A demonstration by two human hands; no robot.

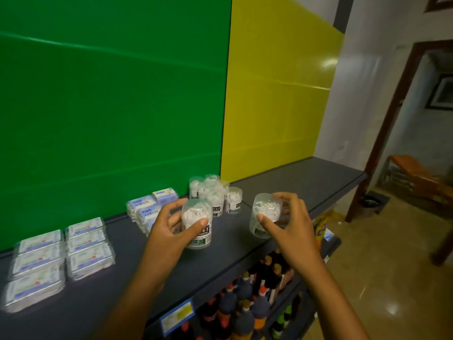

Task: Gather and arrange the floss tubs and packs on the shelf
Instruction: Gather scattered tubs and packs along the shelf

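Note:
My left hand (171,227) grips a clear dental floss tub (197,223) upright near the middle of the dark shelf (306,182). A second clear tub (266,214) is held by my right hand (286,224) a little to the right, thumb in front and fingers behind. Against the back wall stands a cluster of several more tubs (214,195). Flat floss packs lie in two rows at the left (61,256). A smaller pile of packs (149,207) sits just behind my left hand.
A green panel (110,94) and a yellow panel (277,94) form the back wall. The shelf's right stretch is bare up to its end. Below the front edge stand bottles (245,305) and a blue price tag (177,316). A doorway and a tiled floor lie to the right.

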